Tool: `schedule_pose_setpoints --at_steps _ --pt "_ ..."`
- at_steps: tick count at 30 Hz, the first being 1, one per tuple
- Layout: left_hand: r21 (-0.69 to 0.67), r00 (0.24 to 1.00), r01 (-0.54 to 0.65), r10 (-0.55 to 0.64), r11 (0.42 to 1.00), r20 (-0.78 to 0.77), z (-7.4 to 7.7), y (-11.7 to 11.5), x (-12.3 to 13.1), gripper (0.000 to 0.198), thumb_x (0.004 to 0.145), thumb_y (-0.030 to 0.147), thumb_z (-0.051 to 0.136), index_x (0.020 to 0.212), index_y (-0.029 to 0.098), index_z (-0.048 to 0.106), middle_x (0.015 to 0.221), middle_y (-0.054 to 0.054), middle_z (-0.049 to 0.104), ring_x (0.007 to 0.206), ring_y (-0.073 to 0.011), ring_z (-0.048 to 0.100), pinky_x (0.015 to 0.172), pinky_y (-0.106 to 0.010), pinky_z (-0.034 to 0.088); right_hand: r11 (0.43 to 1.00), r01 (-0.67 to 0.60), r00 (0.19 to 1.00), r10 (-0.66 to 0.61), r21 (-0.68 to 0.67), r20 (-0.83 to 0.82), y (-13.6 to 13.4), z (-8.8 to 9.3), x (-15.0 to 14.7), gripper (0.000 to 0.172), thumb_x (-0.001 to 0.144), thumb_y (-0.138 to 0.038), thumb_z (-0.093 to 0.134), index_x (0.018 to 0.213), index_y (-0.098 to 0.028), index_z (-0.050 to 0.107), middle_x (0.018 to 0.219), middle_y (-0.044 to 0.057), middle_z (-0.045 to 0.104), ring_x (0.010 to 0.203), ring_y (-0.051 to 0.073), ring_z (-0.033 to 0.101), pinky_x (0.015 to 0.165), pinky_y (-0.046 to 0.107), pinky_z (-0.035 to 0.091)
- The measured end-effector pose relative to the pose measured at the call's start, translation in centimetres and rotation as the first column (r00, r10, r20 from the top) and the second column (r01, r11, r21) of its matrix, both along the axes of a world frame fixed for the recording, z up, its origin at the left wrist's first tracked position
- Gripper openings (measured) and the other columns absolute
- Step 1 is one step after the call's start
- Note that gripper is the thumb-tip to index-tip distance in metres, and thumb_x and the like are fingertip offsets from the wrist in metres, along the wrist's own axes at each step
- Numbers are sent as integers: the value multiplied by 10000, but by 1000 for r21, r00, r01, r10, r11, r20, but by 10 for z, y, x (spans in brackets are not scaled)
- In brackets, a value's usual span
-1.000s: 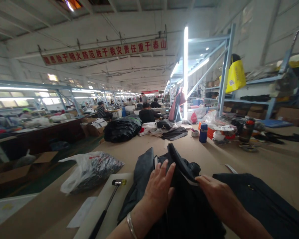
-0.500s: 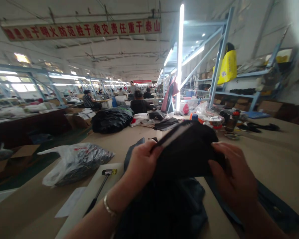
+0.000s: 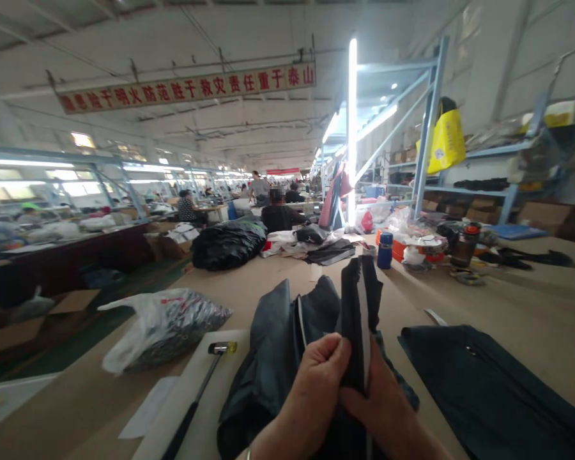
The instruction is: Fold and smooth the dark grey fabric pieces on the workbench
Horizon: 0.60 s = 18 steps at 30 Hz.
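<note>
A black fabric piece (image 3: 352, 306) with a pale strip along its edge stands upright between my hands. My left hand (image 3: 311, 390) pinches its left side, thumb and fingers together. On the other side, my right hand (image 3: 383, 402) grips it low down, with the thumb in front and the fingers hidden behind. Beneath and behind lies a heap of dark fabric pieces (image 3: 268, 345), one with a light edge. To the right, a flat dark panel with a zipper (image 3: 498, 383) rests on the table.
A hammer (image 3: 199, 390) lies on a white board (image 3: 163, 415) at the left, beside a plastic bag of small parts (image 3: 167, 326). Farther back are a black bundle (image 3: 230, 243), a blue bottle (image 3: 384, 250) and a dark flask (image 3: 464, 246). People sit beyond the table.
My hands have come closer together and lower. The black fabric piece, held slanted and wide before, has turned upright and narrow. My view has tipped upward.
</note>
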<state>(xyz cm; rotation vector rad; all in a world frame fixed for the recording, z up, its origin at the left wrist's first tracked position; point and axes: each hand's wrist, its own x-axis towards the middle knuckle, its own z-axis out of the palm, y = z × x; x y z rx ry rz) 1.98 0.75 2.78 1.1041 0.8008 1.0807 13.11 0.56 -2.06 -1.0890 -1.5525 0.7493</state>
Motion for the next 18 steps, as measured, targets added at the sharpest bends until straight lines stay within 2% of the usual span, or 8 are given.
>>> schedule_pose_setpoints --at_steps 2,4,7,9,11,13,16,18 --pt "24 999 31 -32 999 12 1 0 -3 327 831 425 601 816 98 612 722 -37 607 666 -96 517 637 -205 429 968 204 970 -220 149 98 5 -11 1 866 697 -287 616 1424 -163 163 1384 172 388 1278 319 422 1024 501 409" --pt "78 1000 15 -15 997 6 2 0 -4 266 831 357 597 819 92 613 728 -46 612 652 -98 508 636 -218 425 885 279 916 -361 373 173 8 -19 5 789 765 -306 592 1424 -190 174 1375 176 365 1268 320 427 980 501 454" --pt "119 998 -62 60 991 16 1 1 -2 186 760 270 630 771 91 582 708 -38 591 651 -107 494 640 -235 410 786 198 858 -428 586 284 8 -19 14 612 825 -334 560 1369 -204 311 1261 153 440 1140 273 529 875 410 539" --pt "107 992 -130 129 986 15 -1 1 0 171 704 236 642 743 98 549 702 -32 574 655 -115 485 636 -244 394 781 118 844 -404 613 352 6 -14 21 582 843 -333 551 1367 -200 336 1214 135 493 1081 236 575 853 350 553" --pt "129 981 -187 191 974 -19 -3 2 1 149 672 207 621 723 104 526 697 -28 562 651 -115 466 637 -253 386 813 35 850 -331 581 411 4 -8 27 565 870 -305 528 1388 -204 327 1200 113 544 1064 198 600 875 294 543" --pt "168 972 -219 229 961 -45 -5 1 2 117 657 184 591 703 112 512 682 -20 547 651 -111 452 645 -255 386 870 -46 871 -206 491 445 4 -3 34 521 899 -293 491 1392 -206 347 1239 102 563 1109 178 590 921 257 513" --pt "167 965 -247 259 955 -53 -6 -2 1 130 649 184 598 655 132 478 624 11 496 604 -88 414 591 -229 361 972 -141 911 54 186 408 6 4 47 422 935 -350 426 1324 -194 474 1219 90 603 1112 193 589 947 266 488" --pt "134 971 -236 238 962 -2 -6 -6 1 180 647 186 621 639 145 447 599 21 487 567 -75 404 549 -213 342 975 -215 938 220 -49 267 8 8 55 424 921 -424 441 1248 -182 559 1114 79 652 1021 214 618 886 286 513"
